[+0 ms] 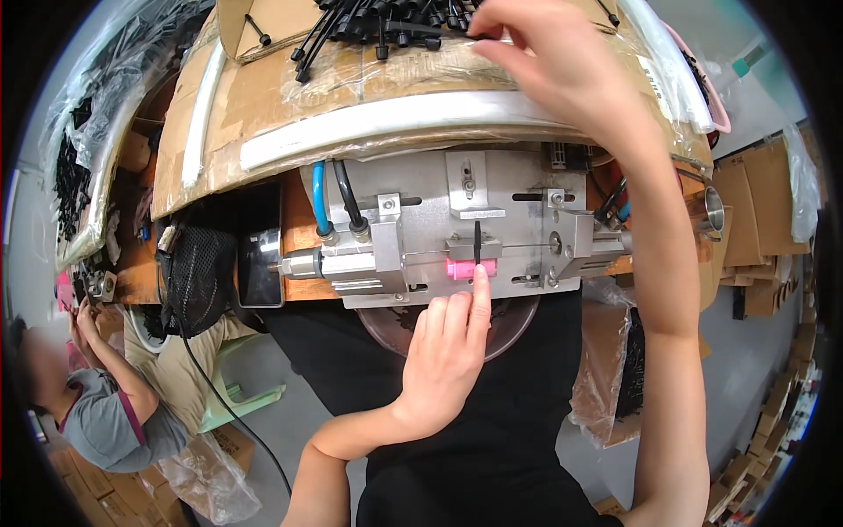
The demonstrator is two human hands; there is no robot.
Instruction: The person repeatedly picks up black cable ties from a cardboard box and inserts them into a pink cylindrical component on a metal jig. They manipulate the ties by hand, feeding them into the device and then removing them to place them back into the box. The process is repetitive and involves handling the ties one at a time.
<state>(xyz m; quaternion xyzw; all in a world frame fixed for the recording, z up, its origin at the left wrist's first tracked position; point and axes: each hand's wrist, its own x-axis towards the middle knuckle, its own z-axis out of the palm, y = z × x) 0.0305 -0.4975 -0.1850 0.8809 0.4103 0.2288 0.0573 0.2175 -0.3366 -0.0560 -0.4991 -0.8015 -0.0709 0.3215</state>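
Note:
My left hand reaches over the near edge of a metal fixture. Its index finger is stretched out, with the tip on a pink block at the foot of an upright slim black rod; the other fingers curl loosely around nothing. Farther off, my right hand is at a pile of black capped rods on cardboard. Thumb and fingertips pinch the end of a black rod there. The pile's far part runs out of view.
Metal cylinders with blue and black hoses flank the fixture. A brown bowl sits under its near edge. At left are a black tray, a mesh pouch and a seated person. Cardboard boxes stand at right.

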